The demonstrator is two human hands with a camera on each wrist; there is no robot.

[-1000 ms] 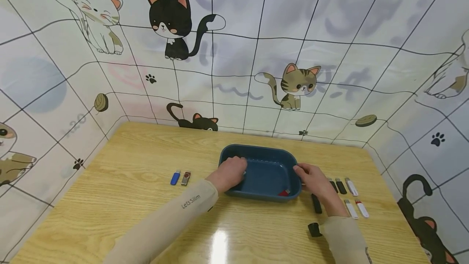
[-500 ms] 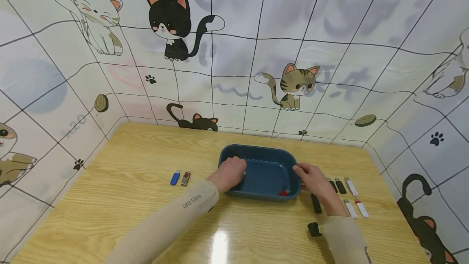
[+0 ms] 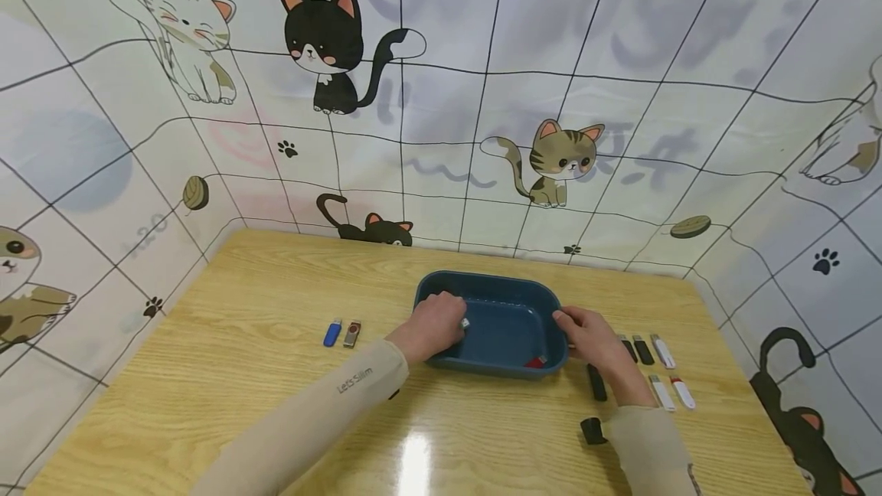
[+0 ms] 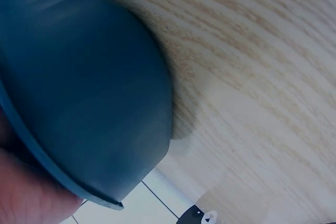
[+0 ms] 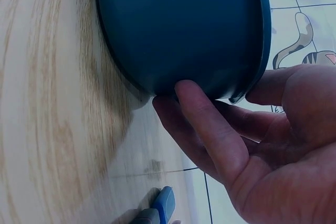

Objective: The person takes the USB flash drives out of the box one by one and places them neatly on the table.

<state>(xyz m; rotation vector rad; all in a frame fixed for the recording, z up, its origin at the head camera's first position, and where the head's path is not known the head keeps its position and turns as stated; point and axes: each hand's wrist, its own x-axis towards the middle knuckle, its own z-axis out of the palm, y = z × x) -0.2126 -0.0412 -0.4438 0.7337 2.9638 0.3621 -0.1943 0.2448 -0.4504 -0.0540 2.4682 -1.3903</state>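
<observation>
A dark blue plastic bin (image 3: 492,327) stands on the wooden table. My left hand (image 3: 436,322) reaches over its left side, with curled fingers pinching a USB stick; only the pale plug end (image 3: 465,323) pokes out, the rest hidden by the hand. In the left wrist view, that hand (image 4: 34,190) is partly seen behind the bin's rim (image 4: 52,169). My right hand (image 3: 591,337) grips the right end of the bin. The right wrist view has its thumb over the rim and fingers (image 5: 207,124) against the outer wall. A red USB stick (image 3: 534,363) lies inside, near the front right corner.
Left of the bin lie a blue USB stick (image 3: 333,333) and a brown-and-silver one (image 3: 352,334). Several black and white sticks, including a red-and-white one (image 3: 682,392), lie to the right. A cat-print curtain (image 3: 441,98) surrounds the back and sides.
The pale plug end at my left fingers shows a little more than before. My right hand keeps its grip, and the bin stays in place on the table.
</observation>
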